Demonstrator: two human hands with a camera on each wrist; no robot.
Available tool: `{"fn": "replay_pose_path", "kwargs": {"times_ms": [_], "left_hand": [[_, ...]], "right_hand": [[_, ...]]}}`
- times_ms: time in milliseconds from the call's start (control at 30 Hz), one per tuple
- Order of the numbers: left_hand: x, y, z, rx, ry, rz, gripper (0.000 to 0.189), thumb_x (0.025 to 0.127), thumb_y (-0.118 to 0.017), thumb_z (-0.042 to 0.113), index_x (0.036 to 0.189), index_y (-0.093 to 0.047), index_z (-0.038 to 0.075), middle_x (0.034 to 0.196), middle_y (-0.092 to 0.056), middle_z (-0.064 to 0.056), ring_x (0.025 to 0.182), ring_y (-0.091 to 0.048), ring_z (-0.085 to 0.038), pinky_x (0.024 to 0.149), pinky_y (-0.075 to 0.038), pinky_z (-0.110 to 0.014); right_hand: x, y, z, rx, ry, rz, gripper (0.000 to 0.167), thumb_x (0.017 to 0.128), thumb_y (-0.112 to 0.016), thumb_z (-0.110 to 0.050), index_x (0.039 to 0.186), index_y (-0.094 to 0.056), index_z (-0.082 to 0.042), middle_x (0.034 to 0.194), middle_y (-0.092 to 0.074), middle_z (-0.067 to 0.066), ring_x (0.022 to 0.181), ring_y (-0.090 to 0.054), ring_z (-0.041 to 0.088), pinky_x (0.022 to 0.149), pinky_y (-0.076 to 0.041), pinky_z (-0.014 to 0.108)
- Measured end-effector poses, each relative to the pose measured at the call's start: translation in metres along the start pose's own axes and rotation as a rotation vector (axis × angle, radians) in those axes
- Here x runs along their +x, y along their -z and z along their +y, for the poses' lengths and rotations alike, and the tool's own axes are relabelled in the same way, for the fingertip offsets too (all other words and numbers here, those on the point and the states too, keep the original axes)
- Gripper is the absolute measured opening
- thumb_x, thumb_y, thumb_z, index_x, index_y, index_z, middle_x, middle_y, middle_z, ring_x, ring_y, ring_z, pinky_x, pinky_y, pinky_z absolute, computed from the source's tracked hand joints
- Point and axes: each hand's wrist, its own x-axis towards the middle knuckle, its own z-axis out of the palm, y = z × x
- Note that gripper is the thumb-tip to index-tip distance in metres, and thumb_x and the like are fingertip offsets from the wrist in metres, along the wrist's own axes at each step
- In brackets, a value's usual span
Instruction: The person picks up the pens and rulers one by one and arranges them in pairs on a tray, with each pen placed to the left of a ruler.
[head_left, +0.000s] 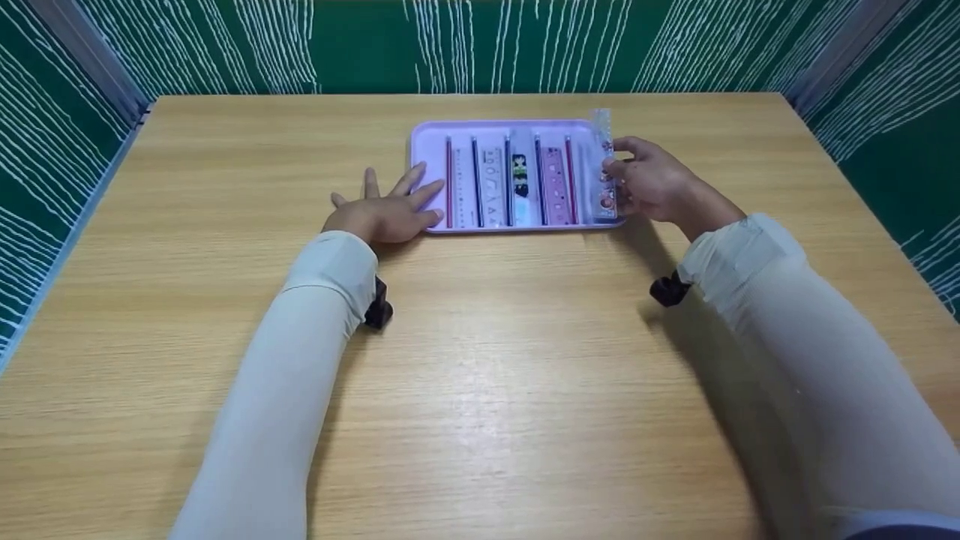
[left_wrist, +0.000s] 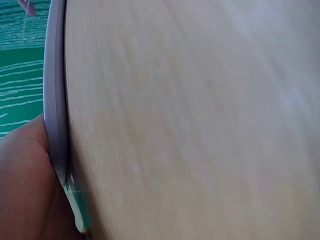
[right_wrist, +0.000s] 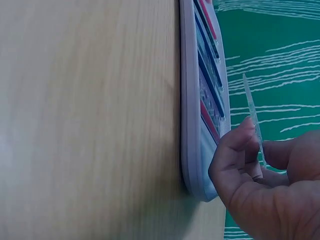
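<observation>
A lilac tray [head_left: 510, 229] lies on the table with pencils and rulers set side by side in it. My right hand [head_left: 656, 180] pinches a clear ruler with small printed figures [head_left: 606, 199] over the tray's right end. In the right wrist view this ruler [right_wrist: 251, 102] stands edge-on between thumb and fingers, raised from the tray. My left hand [head_left: 386, 214] rests with spread fingers on the tray's left edge. In the tray lie a red pencil [head_left: 449, 180], a stencil ruler [head_left: 492, 187], a ruler with a dark cartoon print [head_left: 520, 176] and a pink ruler [head_left: 555, 187].
The wooden table [head_left: 480, 360] stretches in front of the tray and to both sides. Behind it hangs a green cloth with white streaks [head_left: 360, 45]. A dark wrist camera [head_left: 379, 306] sits below the left cuff, another [head_left: 670, 289] below the right.
</observation>
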Motion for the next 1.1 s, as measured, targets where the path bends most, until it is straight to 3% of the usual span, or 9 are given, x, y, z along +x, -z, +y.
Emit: {"fn": "replay_pose_path", "kwargs": {"times_ms": [233,467,733,1100], "left_hand": [[0.0,0.0,0.0,0.006,-0.007,-0.001,0.062,0.1,-0.023,0.073,0.152,0.009,0.063,0.161,0.035,0.025,0.146,0.039,-0.045,0.099,0.021,-0.087],[-0.001,0.001,0.001,-0.011,-0.011,-0.003,0.062,0.101,-0.025,0.071,0.154,0.007,0.062,0.162,0.033,0.025,0.146,0.04,-0.044,0.1,0.022,-0.087],[-0.001,0.0,0.001,-0.025,-0.008,0.001,0.062,0.101,-0.025,0.072,0.153,0.007,0.063,0.161,0.033,0.026,0.146,0.04,-0.044,0.1,0.023,-0.086],[-0.001,-0.001,0.001,-0.026,-0.011,0.005,0.062,0.1,-0.025,0.072,0.153,0.007,0.063,0.161,0.033,0.026,0.145,0.04,-0.044,0.099,0.024,-0.086]], "right_hand": [[0.007,0.002,-0.003,-0.041,-0.051,0.021,0.055,0.112,-0.035,-0.028,0.164,-0.018,-0.036,0.155,-0.036,0.004,0.136,-0.042,0.022,0.119,-0.041,0.048],[0.014,-0.003,0.0,-0.059,-0.056,0.025,0.053,0.112,-0.034,-0.026,0.163,-0.021,-0.033,0.135,-0.044,0.0,0.123,-0.047,0.019,0.105,-0.046,0.037],[0.014,-0.008,-0.004,-0.086,-0.096,0.029,0.055,0.113,-0.032,-0.025,0.164,-0.015,-0.035,0.146,-0.038,0.003,0.13,-0.043,0.02,0.118,-0.042,0.043],[0.021,-0.02,-0.005,-0.258,-0.126,0.109,0.058,0.112,-0.034,-0.026,0.166,-0.012,-0.03,0.152,-0.035,0.005,0.132,-0.046,0.022,0.115,-0.046,0.045]]}}
